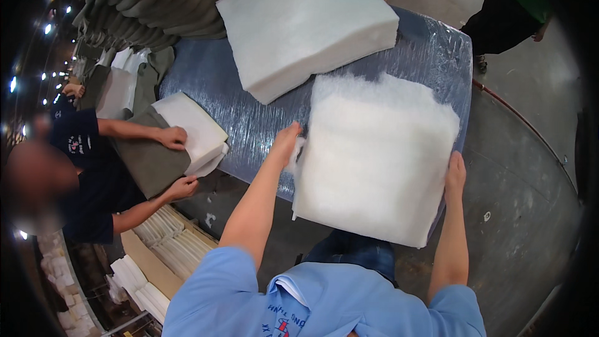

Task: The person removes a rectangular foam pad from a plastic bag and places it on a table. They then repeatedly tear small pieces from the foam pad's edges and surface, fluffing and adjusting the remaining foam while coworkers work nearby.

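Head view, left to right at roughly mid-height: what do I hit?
Co-worker's dark shirt → olive cover → white foam block → wearer's left hand → white batting → wearer's right hand → red hose on the floor.

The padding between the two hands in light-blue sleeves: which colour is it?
Plain white; the head view shows the padding best.

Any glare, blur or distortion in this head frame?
Head view: streaky glare on the blue-grey table wrapped in clear plastic; head view: the square white fluffy wadding sheet is bright, with little surface detail; head view: a co-worker's head is blurred; head view: fisheye corners go dark.
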Tool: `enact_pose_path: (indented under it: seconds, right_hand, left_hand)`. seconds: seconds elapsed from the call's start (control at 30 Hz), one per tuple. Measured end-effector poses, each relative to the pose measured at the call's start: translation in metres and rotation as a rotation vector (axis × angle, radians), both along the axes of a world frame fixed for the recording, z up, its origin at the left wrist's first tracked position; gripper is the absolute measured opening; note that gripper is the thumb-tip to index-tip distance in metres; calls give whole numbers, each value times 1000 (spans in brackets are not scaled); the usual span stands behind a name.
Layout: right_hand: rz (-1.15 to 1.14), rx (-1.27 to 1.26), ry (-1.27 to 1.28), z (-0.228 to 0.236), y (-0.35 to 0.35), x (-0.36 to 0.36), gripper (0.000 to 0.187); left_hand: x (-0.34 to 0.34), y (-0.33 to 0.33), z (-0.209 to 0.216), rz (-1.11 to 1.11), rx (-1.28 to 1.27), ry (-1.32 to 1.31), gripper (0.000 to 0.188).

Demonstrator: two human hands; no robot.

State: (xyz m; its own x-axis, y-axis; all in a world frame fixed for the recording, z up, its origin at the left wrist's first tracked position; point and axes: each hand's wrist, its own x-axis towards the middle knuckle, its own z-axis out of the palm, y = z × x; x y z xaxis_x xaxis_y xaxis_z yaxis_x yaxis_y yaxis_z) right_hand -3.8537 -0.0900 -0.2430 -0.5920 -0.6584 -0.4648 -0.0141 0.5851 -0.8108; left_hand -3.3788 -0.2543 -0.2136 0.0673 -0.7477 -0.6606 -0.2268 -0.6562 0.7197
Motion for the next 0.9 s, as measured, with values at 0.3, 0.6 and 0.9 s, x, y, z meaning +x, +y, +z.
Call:
enact_pose_path:
  seconds: [0.3,0.6,0.9]
  right_hand:
    - [-24,208,-57,1,27,30,64]
    - [-130,26,-137,-10,68,41,69]
    - [-60,15,-171,26,76,44,75]
  left_hand:
    - [-13,52,11,-22,412,179,63]
    - [37,99,-6,-27,201,162,68]
    - [66,112,14,-30,195,55,70]
